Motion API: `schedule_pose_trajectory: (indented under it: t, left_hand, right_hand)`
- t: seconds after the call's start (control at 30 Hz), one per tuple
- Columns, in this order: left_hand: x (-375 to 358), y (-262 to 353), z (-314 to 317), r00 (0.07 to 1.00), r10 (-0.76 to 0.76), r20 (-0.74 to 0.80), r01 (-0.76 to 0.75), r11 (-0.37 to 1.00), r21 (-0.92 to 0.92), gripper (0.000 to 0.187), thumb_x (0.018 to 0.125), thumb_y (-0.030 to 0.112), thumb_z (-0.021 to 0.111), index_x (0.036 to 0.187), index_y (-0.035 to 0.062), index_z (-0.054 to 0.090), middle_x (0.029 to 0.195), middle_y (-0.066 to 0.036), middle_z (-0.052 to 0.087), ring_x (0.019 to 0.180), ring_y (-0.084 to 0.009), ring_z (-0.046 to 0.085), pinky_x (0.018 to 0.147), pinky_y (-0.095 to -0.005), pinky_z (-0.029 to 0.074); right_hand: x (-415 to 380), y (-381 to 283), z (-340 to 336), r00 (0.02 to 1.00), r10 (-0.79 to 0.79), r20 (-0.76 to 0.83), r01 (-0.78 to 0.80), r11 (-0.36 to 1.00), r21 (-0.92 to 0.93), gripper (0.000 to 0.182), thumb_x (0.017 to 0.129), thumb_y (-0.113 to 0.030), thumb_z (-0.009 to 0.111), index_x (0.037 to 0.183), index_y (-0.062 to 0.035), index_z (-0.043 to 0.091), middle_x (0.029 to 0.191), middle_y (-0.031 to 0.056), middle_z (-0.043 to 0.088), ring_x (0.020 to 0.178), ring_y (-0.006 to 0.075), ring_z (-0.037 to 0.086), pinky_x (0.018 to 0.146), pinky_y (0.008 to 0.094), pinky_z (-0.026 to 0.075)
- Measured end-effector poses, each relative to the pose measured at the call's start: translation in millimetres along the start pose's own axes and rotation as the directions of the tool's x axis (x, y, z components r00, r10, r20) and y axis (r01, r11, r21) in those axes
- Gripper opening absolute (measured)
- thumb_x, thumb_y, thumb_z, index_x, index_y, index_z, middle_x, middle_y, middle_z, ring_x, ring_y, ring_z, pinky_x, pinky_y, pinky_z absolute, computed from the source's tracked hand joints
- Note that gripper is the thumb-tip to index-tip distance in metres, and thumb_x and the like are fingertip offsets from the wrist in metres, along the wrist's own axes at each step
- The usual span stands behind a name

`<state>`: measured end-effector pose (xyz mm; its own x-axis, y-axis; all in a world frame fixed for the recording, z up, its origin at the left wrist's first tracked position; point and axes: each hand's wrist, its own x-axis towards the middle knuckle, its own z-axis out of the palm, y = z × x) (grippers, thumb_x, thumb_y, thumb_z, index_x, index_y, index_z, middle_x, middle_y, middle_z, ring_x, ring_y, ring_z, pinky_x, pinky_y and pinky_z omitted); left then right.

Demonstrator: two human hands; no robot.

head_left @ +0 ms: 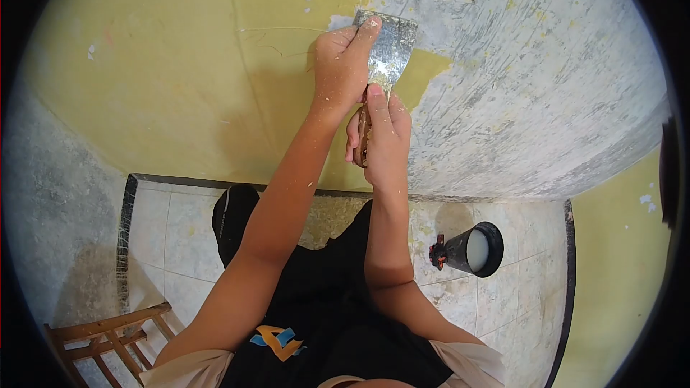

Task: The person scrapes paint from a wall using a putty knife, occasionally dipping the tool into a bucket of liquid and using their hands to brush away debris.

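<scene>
A wide-bladed paint scraper [390, 43] lies against the wall, its metal blade pointing up and flecked with paint crumbs. My right hand [389, 136] is wrapped round its brown handle, thumb toward the base of the blade. With the thumb on the blade's left side, my left hand [341, 68] grips the scraper higher up; its other fingers are mostly hidden. Yellow-green paint [165, 50] covers the wall left of the blade. To the right, the wall is a bare, streaked grey-white surface [517, 79] with small yellow remnants. Paint flecks cling to both hands and forearms.
A black bucket [499, 262] holding cloudy whitish liquid stands on the tiled floor [194, 233] at right. At lower left is a slatted wooden piece of furniture [108, 330]. Dark skirting [172, 180] edges the floor, and a grey wall [57, 144] rises at left.
</scene>
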<state>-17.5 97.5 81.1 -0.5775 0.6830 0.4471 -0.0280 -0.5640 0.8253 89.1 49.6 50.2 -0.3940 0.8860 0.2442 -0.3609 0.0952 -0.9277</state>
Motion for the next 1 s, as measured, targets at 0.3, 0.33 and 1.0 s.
schedule_pose_trajectory:
  t: [0.3, 0.33, 1.0]
  left_hand:
    - [8.1, -4.6, 2.5, 1.0, 0.015, -0.018, -0.016, 0.999, -0.028, 0.055, 0.097, 0.028, 0.069, 0.058, 0.0009, 0.04, 0.055, 0.005, 0.035, 0.056, -0.0066, 0.03, 0.048, -0.0331, 0.025]
    - [7.7, -1.8, 3.3, 1.0, 0.002, -0.017, -0.002, 0.999, -0.046, 0.056, 0.097, 0.028, 0.069, 0.058, 0.0012, 0.04, 0.055, 0.005, 0.034, 0.056, -0.0067, 0.03, 0.048, -0.033, 0.025]
    - [4.4, 14.9, 4.8, 0.999, -0.023, -0.034, 0.024, 0.999, 0.023, 0.054, 0.097, 0.027, 0.069, 0.057, -0.0012, 0.046, 0.052, 0.003, 0.038, 0.052, -0.0066, 0.034, 0.045, -0.0333, 0.027]
  right_hand:
    - [2.5, -4.1, 9.9, 0.998, -0.059, 0.006, 0.059, 0.998, 0.01, 0.037, 0.109, -0.036, 0.045, 0.092, -0.005, 0.053, 0.052, 0.0061, 0.051, 0.035, 0.0134, 0.045, 0.034, 0.0256, 0.038]
    - [2.9, -4.2, 9.5, 0.999, -0.05, 0.012, 0.049, 0.999, 0.018, 0.037, 0.109, -0.036, 0.045, 0.091, -0.0051, 0.053, 0.052, 0.0061, 0.051, 0.035, 0.0134, 0.046, 0.034, 0.0255, 0.038]
    - [3.6, -11.5, 3.9, 1.0, -0.015, 0.019, 0.015, 1.0, -0.01, 0.035, 0.108, -0.038, 0.048, 0.096, -0.0056, 0.053, 0.05, 0.0063, 0.05, 0.033, 0.0145, 0.044, 0.033, 0.0264, 0.037]
